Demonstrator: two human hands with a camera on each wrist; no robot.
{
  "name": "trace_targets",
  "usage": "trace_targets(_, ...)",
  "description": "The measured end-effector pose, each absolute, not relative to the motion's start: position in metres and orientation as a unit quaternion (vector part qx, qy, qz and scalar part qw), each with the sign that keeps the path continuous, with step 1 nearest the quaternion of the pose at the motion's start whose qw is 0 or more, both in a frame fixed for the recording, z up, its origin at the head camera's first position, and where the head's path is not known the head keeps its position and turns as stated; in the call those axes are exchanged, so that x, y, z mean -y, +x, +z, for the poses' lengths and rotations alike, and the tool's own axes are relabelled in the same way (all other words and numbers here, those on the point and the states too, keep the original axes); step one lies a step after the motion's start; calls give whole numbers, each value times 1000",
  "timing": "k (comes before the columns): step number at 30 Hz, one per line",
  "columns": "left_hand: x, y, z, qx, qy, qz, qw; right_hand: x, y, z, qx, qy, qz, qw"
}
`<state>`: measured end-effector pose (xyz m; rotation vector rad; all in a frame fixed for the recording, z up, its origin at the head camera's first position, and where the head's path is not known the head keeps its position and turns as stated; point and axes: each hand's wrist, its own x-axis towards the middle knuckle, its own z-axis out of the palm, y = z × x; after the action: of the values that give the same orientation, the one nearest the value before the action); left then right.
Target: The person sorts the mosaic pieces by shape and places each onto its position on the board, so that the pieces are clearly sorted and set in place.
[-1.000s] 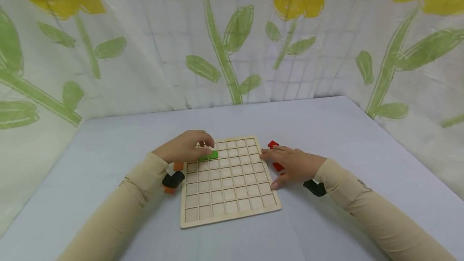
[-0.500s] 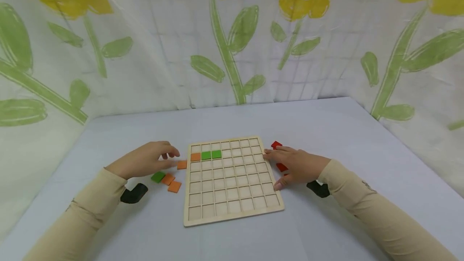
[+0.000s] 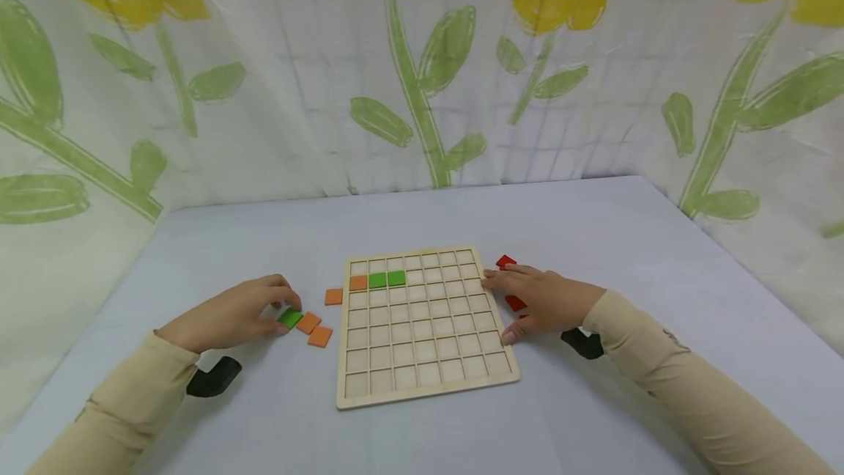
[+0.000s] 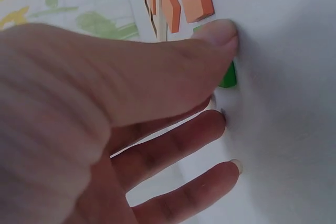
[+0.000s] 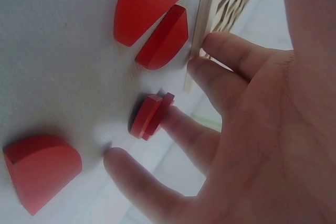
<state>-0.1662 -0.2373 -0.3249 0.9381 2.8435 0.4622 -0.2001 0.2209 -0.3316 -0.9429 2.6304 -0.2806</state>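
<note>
My left hand [image 3: 240, 314] has its thumb and fingertips on either side of a loose green square tile [image 3: 290, 318] on the table, pinching it; in the left wrist view the thumb covers most of that tile [image 4: 228, 77]. Two orange tiles, one of them the nearer orange tile [image 3: 320, 336], lie just right of it. My right hand [image 3: 550, 299], fingers spread, rests at the right edge of a wooden grid board [image 3: 427, 350], fingertips touching its rim. One orange tile [image 3: 358, 283] and two green tiles, the right green tile [image 3: 396, 278] among them, sit in the board's second row.
Several red pieces [image 5: 149, 3] lie under and around the right hand, partly hidden in the head view. Another orange tile [image 3: 334, 297] lies against the board's left edge. A flower-printed curtain [image 3: 283, 94] hangs behind the white table [image 3: 264, 416].
My left hand has moved left off the board, leaving the green tiles in the row, and come down onto the loose green tile. My right hand stays at the board's edge.
</note>
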Motion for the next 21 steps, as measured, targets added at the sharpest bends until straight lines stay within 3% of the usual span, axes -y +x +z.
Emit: trace_targets(21,219,-178,-318,-941,283,182,28,-220,-198,-328,-922,-334,-103,167)
